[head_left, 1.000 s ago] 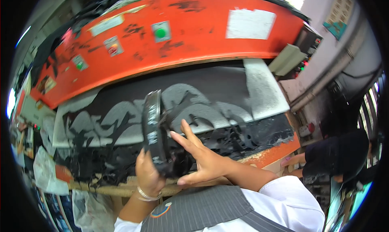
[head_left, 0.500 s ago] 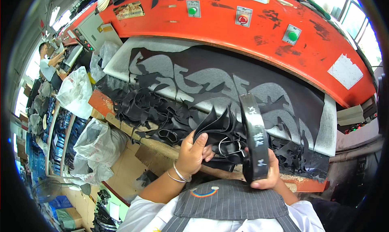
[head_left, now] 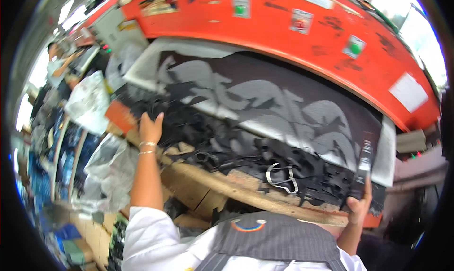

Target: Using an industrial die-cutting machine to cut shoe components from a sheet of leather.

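My right hand (head_left: 360, 205) grips the lower end of a tall black band with pale marks, which looks like a cutting die (head_left: 364, 164). It stands on edge at the right end of the dark leather sheet (head_left: 265, 70). My left hand (head_left: 150, 130) reaches to the left end of a heap of black leather scraps (head_left: 198, 129). Its thumb and forefinger point away from me, apart. Blur and dark material hide whether it grips any leather. Curved shapes are cut out of the sheet, baring a pale grey pad (head_left: 388, 152). A white looped strip (head_left: 283, 188) lies on the scraps near me.
A red machine beam (head_left: 208, 22) with green and red buttons spans the far side. A wooden edge (head_left: 227, 188) runs along the front. Plastic bags (head_left: 111, 169) and loaded shelves stand at left, with another person (head_left: 59, 65) farther back.
My left hand has moved far left from the middle, where it held curved black leather pieces. My right hand has carried the cutting die rightward. The view has shifted slightly.
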Motion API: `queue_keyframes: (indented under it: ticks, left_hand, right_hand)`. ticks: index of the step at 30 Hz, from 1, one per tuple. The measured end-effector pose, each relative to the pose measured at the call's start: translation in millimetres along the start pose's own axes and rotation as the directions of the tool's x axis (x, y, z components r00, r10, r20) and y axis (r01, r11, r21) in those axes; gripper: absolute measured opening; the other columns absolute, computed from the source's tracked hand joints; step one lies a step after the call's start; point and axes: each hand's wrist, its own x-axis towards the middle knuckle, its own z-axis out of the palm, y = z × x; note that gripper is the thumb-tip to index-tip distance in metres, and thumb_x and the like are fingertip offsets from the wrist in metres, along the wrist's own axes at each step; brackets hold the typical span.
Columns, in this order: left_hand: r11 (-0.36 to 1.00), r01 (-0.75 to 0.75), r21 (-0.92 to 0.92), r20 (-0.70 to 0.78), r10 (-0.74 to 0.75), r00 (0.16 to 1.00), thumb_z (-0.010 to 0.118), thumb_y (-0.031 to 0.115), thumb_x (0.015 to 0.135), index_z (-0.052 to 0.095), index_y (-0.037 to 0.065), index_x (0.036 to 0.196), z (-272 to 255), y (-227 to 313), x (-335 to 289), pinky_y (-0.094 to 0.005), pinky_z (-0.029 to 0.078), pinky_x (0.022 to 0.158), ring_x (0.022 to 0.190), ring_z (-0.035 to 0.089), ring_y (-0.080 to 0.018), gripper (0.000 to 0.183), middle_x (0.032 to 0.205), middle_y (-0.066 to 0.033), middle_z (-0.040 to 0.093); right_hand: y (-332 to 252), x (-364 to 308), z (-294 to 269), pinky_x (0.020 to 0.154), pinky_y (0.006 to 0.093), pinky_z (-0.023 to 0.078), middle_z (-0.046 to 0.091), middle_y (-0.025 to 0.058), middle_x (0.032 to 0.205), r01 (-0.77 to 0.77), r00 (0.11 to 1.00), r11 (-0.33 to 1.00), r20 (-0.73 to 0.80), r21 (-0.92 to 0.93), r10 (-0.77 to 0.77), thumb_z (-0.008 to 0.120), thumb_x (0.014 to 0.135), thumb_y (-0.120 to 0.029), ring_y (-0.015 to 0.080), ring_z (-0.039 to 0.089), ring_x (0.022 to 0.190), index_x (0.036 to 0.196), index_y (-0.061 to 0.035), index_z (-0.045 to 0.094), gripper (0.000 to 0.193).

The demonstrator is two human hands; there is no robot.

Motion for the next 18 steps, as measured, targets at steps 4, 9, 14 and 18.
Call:
queue_keyframes:
  ticks: [4, 9, 14, 18]
  left_hand:
    - [0.837, -0.323, 0.441, 0.167, 0.277, 0.946, 0.066, 0.050, 0.081, 0.065, -0.006, 0.099, 10, 14, -3, -0.0506, 0.048, 0.078, 0.089, 0.062, -0.0425, 0.059, 0.094, -0.0247, 0.066]
    - [0.825, -0.291, 0.484, 0.107, 0.274, 0.956, 0.061, 0.048, 0.087, 0.050, -0.005, 0.131, -2, 37, 26, -0.0452, 0.037, 0.102, 0.121, 0.048, -0.0391, 0.069, 0.131, -0.0243, 0.052]
    - [0.825, -0.564, 0.031, 0.122, 0.557, 0.821, 0.062, 0.022, 0.090, 0.055, -0.002, 0.126, 2, 153, 4, -0.0424, 0.037, 0.102, 0.118, 0.049, -0.0350, 0.044, 0.126, -0.0180, 0.056]
    - [0.775, -0.581, -0.250, 0.178, 0.626, 0.759, 0.066, 0.018, 0.085, 0.062, -0.002, 0.116, 21, 267, -58, -0.0390, 0.040, 0.099, 0.113, 0.055, -0.0320, 0.037, 0.120, -0.0172, 0.060]
  right_hand:
    - [39, 64, -10, 0.111, 0.0424, 0.027, 0.034, 0.0235, 0.147, 0.167, 0.980, 0.939, 0.156, -0.301, -0.125, 0.084, 0.052, -0.040, 0.0363, 0.038, 0.133, 0.134, -0.0068, 0.053, 0.093]
    - [31, 159, -83, 0.106, 0.0512, 0.030, 0.034, 0.0282, 0.142, 0.435, 0.900, 0.529, 0.343, -0.728, -0.267, 0.083, 0.054, -0.041, 0.0471, 0.037, 0.126, 0.131, -0.0272, 0.058, 0.082]
    - [68, 251, -107, 0.106, 0.0488, 0.031, 0.034, 0.0254, 0.143, 0.551, 0.833, 0.340, 0.529, -0.762, -0.164, 0.081, 0.055, -0.036, 0.0428, 0.037, 0.122, 0.130, -0.0341, 0.058, 0.079]
    - [102, 302, -109, 0.107, 0.0482, 0.030, 0.034, 0.0255, 0.143, 0.548, 0.821, 0.386, 0.565, -0.742, -0.080, 0.081, 0.054, -0.035, 0.0414, 0.036, 0.125, 0.131, -0.0345, 0.058, 0.080]
